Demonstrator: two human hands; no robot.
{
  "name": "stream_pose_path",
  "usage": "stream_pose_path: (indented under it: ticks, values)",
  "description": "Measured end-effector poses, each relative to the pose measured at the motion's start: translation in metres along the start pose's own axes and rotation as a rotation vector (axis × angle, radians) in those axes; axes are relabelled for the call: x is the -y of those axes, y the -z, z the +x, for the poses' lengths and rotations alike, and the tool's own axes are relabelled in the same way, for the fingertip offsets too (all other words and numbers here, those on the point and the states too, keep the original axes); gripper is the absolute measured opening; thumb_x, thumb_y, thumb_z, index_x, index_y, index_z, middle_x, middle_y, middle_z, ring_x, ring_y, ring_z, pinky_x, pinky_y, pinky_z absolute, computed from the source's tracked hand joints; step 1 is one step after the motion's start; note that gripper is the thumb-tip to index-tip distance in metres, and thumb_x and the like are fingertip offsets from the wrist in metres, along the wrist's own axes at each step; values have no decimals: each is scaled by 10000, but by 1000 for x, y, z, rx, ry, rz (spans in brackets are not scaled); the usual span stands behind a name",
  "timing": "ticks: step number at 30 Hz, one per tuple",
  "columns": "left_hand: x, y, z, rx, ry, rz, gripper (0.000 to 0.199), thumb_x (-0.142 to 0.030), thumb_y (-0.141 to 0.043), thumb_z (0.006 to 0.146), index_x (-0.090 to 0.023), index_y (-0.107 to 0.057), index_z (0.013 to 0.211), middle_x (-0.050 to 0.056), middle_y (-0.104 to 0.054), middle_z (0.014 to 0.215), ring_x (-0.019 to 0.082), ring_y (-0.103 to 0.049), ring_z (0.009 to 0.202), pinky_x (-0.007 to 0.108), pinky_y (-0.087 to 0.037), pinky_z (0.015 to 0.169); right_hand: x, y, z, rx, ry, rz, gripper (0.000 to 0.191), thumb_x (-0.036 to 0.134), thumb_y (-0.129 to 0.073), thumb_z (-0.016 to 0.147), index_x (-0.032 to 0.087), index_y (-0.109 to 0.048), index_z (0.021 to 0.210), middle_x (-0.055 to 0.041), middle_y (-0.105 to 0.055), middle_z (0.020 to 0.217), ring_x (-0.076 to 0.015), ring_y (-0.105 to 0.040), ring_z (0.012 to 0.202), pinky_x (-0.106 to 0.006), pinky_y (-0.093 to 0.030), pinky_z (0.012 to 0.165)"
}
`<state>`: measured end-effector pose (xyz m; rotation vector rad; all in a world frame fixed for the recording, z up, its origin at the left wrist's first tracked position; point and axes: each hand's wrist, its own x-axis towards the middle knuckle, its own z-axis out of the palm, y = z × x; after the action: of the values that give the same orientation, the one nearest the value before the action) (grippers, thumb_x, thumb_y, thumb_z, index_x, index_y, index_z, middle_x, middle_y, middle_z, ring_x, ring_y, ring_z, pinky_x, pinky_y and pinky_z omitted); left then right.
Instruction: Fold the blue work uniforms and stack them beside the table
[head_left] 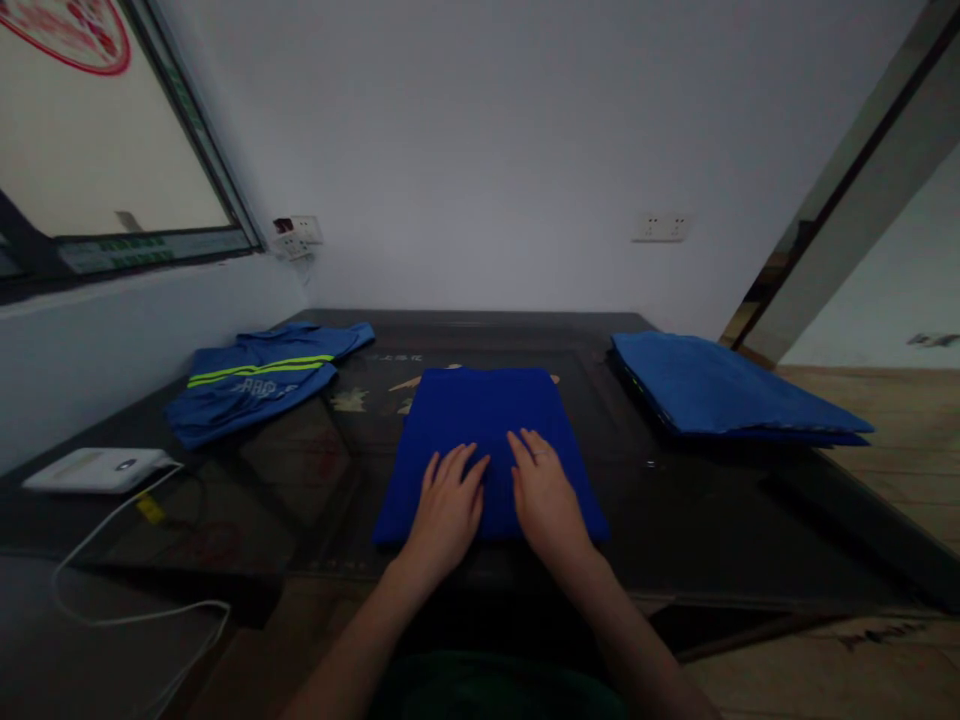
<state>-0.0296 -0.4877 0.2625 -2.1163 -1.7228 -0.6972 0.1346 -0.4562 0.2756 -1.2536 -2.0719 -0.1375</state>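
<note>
A bright blue folded garment or cloth (487, 410) lies flat in the middle of the dark table, its near edge close to the table's front. My left hand (450, 497) rests on its near left part, palm down with the fingers stretched out. On the near right part lies my right hand (546, 488), also palm down, fingers extended forward and a ring on one of them. Neither hand grips the cloth. The surface under both palms is hidden.
A blue shirt with yellow-green stripes (259, 375) lies at the left. Folded blue cloths (727, 390) are stacked at the right, reaching the table's edge. A white device (97, 470) with a cable sits at the near left. Behind the dark table (480, 325) rises a wall.
</note>
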Motion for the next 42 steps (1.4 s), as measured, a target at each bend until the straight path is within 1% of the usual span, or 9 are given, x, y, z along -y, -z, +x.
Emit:
stream_pose_path:
  ticks: [3,6,11,16,20,26,31,35,42]
  values:
    - [-17,-15,7,173,27,-55,483,-206,-339,937,-171,-440,1408,97,-399,1489,236,-316,1397,482,-225,1156,20,-28,2,233,22,56,533,121,-265,910,71,-448,1408,-147,-415,1469,-253,-300,1402,-408,-312,1121]
    - [-9,-19,3,188,80,-40,487,-267,-313,959,-246,-403,1437,52,-348,1517,238,-295,1409,495,-224,1155,13,-36,-3,313,-15,18,533,252,-275,959,59,-381,1444,-145,-322,1514,-266,-242,1424,-465,-196,1161]
    - [25,-9,-11,185,149,55,493,-379,-318,969,-317,-357,1457,18,-293,1540,230,-233,1433,496,-183,1163,-32,-21,-12,307,-78,-92,618,516,-288,965,184,-314,1484,-98,-242,1550,-262,-174,1444,-513,-117,1161]
    - [52,-1,-23,226,232,105,504,-408,-295,971,-316,-336,1464,13,-235,1557,248,-183,1446,554,-160,1146,-66,-9,-20,337,-117,-137,576,490,-276,973,245,-273,1494,-61,-186,1570,-250,-117,1456,-573,-96,1145]
    - [62,3,-26,243,211,130,521,-407,-320,962,-285,-336,1468,51,-260,1550,263,-204,1440,578,-107,1144,-69,0,-19,381,-112,-178,583,479,-301,968,230,-275,1494,-66,-184,1568,-264,-111,1455,-588,-108,1137]
    - [55,10,25,182,99,125,456,-374,-441,925,-260,-501,1362,122,-269,1548,314,-218,1430,615,-85,1123,-54,11,27,298,-9,-126,541,393,-374,953,148,-421,1433,-127,-338,1515,-297,-171,1441,-536,-187,1136]
    - [74,-18,78,249,103,26,492,-400,-340,969,-268,-385,1441,100,-252,1558,294,-193,1439,528,-158,1142,-75,-12,69,339,-68,-99,558,389,-343,962,150,-352,1466,-145,-292,1534,-280,-199,1436,-541,-191,1127]
    - [98,-37,86,239,125,52,542,-479,-285,972,-291,-299,1480,97,-260,1555,275,-199,1439,496,-162,1144,-98,-29,71,382,-79,-128,590,453,-251,978,178,-260,1500,-115,-199,1569,-252,-110,1457,-576,-105,1131]
    - [114,-39,89,295,144,-92,542,-467,-344,954,-273,-347,1460,120,-253,1554,278,-186,1442,532,-144,1137,-98,-29,67,350,-72,-114,589,466,-260,975,176,-297,1487,-111,-231,1559,-249,-151,1450,-578,-119,1129]
